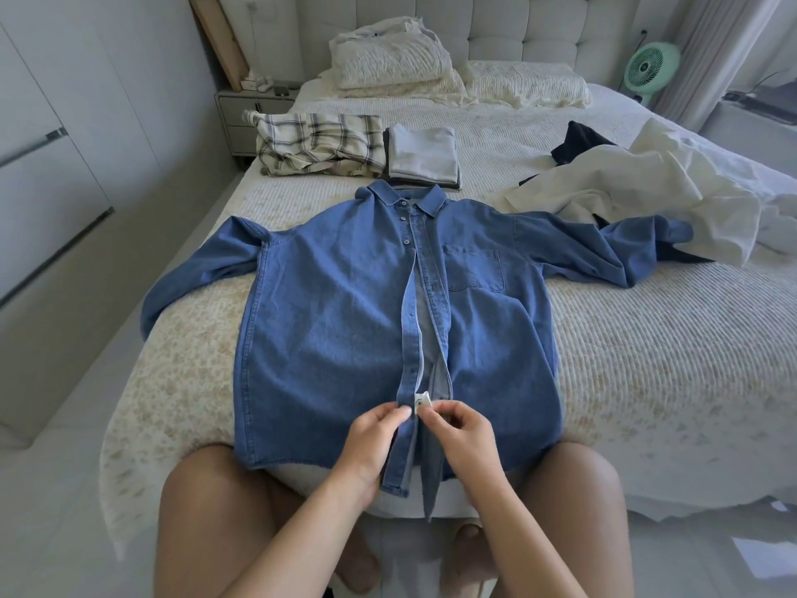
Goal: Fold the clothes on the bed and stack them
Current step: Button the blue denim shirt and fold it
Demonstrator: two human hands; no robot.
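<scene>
Denim shirt [345,321]: flat on the bed [647,338], front up, sleeves spread.
My left hand [371,442]: fingers pinch the placket edge.
My right hand [463,438]: fingers pinch the white tag [422,400].
Folded stack [422,159]: beyond the collar.

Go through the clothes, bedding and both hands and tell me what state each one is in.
Denim shirt: spread flat, front mostly unbuttoned.
Plaid shirt: loosely folded.
Grey stack: folded, stacked.
White sheet: crumpled.
Dark garment: unfolded, partly under the sheet.
Left hand: pinches the shirt's placket.
Right hand: pinches the opposite edge.
</scene>
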